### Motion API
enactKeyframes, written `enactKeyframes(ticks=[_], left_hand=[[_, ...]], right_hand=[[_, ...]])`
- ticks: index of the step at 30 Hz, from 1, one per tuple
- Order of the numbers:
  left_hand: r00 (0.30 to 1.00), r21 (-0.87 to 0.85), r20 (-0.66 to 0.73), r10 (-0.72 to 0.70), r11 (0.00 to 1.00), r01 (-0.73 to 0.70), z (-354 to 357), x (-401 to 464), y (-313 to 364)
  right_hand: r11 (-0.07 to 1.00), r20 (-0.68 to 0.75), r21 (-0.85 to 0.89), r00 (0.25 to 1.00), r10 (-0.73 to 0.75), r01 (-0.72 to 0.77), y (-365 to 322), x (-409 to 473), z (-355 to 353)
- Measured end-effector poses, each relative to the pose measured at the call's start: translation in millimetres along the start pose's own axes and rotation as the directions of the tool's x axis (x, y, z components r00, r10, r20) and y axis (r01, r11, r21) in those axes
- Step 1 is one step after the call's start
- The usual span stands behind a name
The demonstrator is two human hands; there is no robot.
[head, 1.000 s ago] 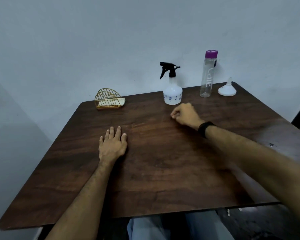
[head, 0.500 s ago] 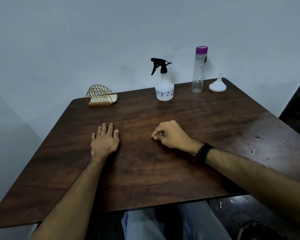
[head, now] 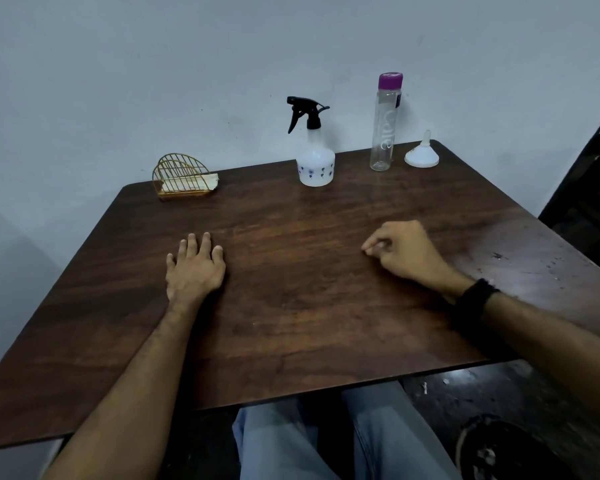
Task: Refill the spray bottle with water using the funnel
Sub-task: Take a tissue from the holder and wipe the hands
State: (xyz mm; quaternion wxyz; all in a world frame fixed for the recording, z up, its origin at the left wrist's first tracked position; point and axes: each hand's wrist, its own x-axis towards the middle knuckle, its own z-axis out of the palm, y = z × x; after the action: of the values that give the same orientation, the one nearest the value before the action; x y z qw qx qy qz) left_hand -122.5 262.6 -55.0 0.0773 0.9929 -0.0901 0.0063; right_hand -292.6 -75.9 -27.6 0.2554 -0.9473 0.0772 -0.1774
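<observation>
A white spray bottle (head: 315, 164) with a black trigger head stands near the table's far edge. To its right stands a tall clear water bottle (head: 383, 133) with a purple cap. A white funnel (head: 422, 155) rests mouth-down, spout up, at the far right corner. My left hand (head: 195, 266) lies flat on the brown wooden table (head: 309, 306), fingers spread, holding nothing. My right hand (head: 400, 252) rests on the table at the right with its fingers curled loosely; nothing shows in it. Both hands are well short of the bottles.
A gold wire napkin holder (head: 181, 180) with pale napkins stands at the far left. A grey wall runs right behind the table. My legs in light trousers (head: 326, 438) show below the near edge; dark floor lies to the right.
My right hand has drawn back from near the spray bottle toward me and to the right. My left hand has stayed flat. The view has shifted.
</observation>
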Motion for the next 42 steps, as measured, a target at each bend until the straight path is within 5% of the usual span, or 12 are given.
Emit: enactKeyframes(ticks=[7, 16, 21, 27, 42], left_hand=[[1.000, -0.003, 0.019, 0.012, 1.000, -0.012, -5.0, -1.9, -3.8], [1.000, 0.008, 0.020, -0.014, 1.000, 0.014, -2.5, 0.2, 0.1], [1.000, 0.002, 0.010, -0.020, 1.000, 0.020, -0.7, -1.0, -0.2], [1.000, -0.002, 0.010, -0.007, 1.000, 0.007, -3.6, -2.7, 0.3], [1.000, -0.014, 0.019, 0.010, 1.000, -0.010, -4.1, -1.7, -4.3]], right_hand=[[0.973, 0.191, 0.090, 0.955, -0.229, 0.215, -68.6, -10.0, 40.2], [0.990, -0.027, -0.074, 0.993, 0.118, -0.119, 33.2, 1.3, -26.0], [0.991, 0.096, 0.049, 0.987, -0.132, 0.128, -49.6, -23.8, 23.8], [0.916, 0.296, 0.206, 0.870, -0.393, 0.344, -148.2, -25.5, 85.1], [0.985, 0.234, 0.129, 0.962, -0.140, 0.113, -139.7, 106.0, 105.3]])
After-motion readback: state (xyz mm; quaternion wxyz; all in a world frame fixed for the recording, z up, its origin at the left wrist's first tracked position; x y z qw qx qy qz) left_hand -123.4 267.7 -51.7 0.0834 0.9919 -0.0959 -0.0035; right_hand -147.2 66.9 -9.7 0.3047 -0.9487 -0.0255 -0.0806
